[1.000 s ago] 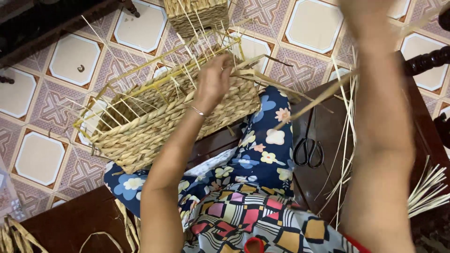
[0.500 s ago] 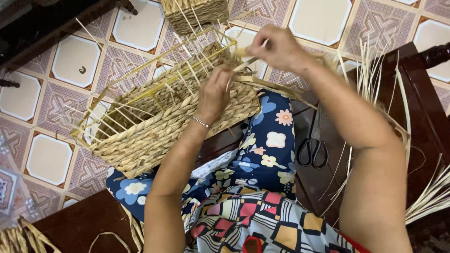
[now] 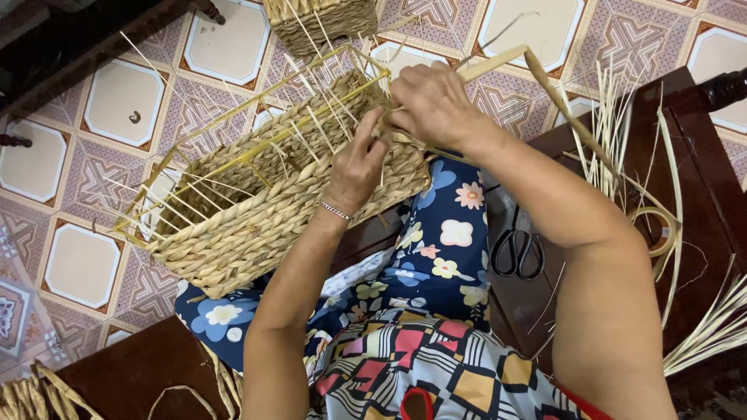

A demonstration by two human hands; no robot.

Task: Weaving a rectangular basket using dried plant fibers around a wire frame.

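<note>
A half-woven rectangular straw basket (image 3: pixel 257 210) with a yellow wire frame rests tilted on my lap, its upright spokes sticking out. My left hand (image 3: pixel 356 167) grips the basket's near rim, a thin bracelet on its wrist. My right hand (image 3: pixel 432 101) is closed on a long flat weaving strand (image 3: pixel 545 74) at the basket's top corner, right above the left hand. The strand loops out to the right and bends down over the dark wooden seat.
Black scissors (image 3: pixel 520 250) lie on the dark wooden seat (image 3: pixel 700 179) to my right, beside loose pale straw strands (image 3: pixel 712 330). Another woven basket (image 3: pixel 319 19) stands on the patterned tile floor at the top. Dark wood furniture (image 3: pixel 132 373) sits at the lower left.
My right hand came down from high on the right, pulling the strand, and now meets the left hand at the basket's rim. The left hand has stayed on the rim.
</note>
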